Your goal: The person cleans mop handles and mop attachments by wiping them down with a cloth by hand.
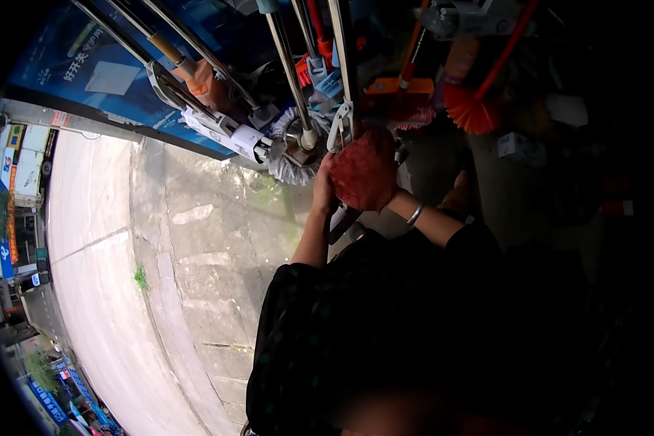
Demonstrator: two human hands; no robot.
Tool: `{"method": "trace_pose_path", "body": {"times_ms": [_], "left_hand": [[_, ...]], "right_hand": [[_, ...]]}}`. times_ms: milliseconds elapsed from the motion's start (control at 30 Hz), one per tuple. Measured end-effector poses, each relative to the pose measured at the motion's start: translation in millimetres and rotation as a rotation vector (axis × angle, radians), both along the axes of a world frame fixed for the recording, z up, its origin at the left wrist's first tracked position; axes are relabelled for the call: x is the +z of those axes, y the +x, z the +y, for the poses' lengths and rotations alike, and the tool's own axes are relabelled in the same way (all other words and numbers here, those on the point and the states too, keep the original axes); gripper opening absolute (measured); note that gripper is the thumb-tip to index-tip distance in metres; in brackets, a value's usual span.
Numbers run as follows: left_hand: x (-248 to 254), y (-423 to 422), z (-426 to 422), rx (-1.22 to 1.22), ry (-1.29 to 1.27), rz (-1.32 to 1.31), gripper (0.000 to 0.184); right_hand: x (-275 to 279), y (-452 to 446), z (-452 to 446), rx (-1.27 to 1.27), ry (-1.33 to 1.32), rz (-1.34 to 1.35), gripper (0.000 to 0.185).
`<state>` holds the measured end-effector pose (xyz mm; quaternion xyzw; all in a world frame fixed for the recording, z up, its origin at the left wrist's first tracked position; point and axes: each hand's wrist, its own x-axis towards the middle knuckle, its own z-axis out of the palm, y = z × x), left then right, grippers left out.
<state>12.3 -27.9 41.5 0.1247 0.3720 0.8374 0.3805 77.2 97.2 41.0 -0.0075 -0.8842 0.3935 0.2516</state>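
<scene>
A crumpled dark-red cloth [365, 171] is held between my two hands in front of my body. My left hand [325, 185] grips its left edge, with the fingers partly hidden behind it. At its lower right is my right hand [396, 202], mostly covered by the cloth, below which a silver bracelet [415, 214] circles the wrist. Just beyond the cloth stands a metal mop pole [344, 58] with a white clamp [340, 125]. A grey-white string mop head [292, 156] lies left of my left hand.
More mop poles [287, 62] lean along the top. An orange-red brush [472, 109] and an orange broom head [400, 87] are at the upper right. A blue printed panel [109, 80] stands at the upper left, beside sunlit concrete ground [218, 269]. The right side is very dark.
</scene>
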Motion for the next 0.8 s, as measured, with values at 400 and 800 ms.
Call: {"method": "trace_pose_path", "body": {"times_ms": [400,800], "left_hand": [[1,-1,-2,0.035,-0.097,0.064,0.058],[12,4,3,-0.031,0.042,-0.090,0.052]], "right_hand": [[7,2,7,0.037,-0.007,-0.009,0.044],[32,10,14,0.135,-0.057,-0.064,0.042]]}}
